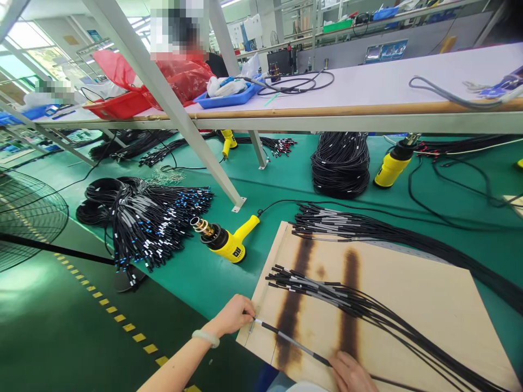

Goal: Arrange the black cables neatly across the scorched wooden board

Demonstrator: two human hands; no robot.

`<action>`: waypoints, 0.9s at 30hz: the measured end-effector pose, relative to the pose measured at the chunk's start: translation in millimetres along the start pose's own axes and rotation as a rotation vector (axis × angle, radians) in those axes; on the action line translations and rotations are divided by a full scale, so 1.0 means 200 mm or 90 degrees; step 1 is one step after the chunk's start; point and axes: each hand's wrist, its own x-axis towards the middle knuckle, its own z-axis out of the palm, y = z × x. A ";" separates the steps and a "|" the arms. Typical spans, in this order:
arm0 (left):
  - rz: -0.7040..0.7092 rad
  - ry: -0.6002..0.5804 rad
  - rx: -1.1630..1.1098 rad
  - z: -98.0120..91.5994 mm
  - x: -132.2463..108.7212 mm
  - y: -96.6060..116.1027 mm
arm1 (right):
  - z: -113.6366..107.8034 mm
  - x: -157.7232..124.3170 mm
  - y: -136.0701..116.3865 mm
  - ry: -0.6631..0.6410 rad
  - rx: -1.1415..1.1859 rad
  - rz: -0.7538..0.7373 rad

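Observation:
A single black cable (292,341) with a grey sleeve lies slantwise over the near edge of the scorched wooden board (412,283). My left hand (237,314), a pale bangle at its wrist, pinches the cable's end by the board's left edge. Farther along, my right hand (350,372) lies over the same cable with fingers curled down on it; the fingertips are partly hidden. Beyond it on the board rests a loose bundle of similar black cables (339,296), their ends pointing left. Another bundle (347,223) runs along the board's far edge.
A yellow heat gun (229,242) lies left of the board, nozzle pointing left. A large cable heap (147,218), a coiled stack (340,163) and a second heat gun (394,163) share the green bench. A slanted metal post (180,114) supports the shelf above. A fan (30,218) stands left.

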 end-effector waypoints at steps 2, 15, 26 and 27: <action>0.000 0.003 -0.005 0.00 0.00 0.00 | -0.01 0.01 -0.01 0.002 -0.005 -0.010; 0.029 0.005 0.032 0.00 -0.02 0.02 | -0.03 0.01 -0.03 -0.035 -0.023 -0.016; -0.053 0.076 0.086 0.07 -0.04 0.07 | -0.04 0.01 -0.03 -0.022 -0.024 -0.044; -0.075 0.099 0.093 0.09 -0.04 0.08 | -0.05 0.01 -0.02 -0.019 -0.033 -0.043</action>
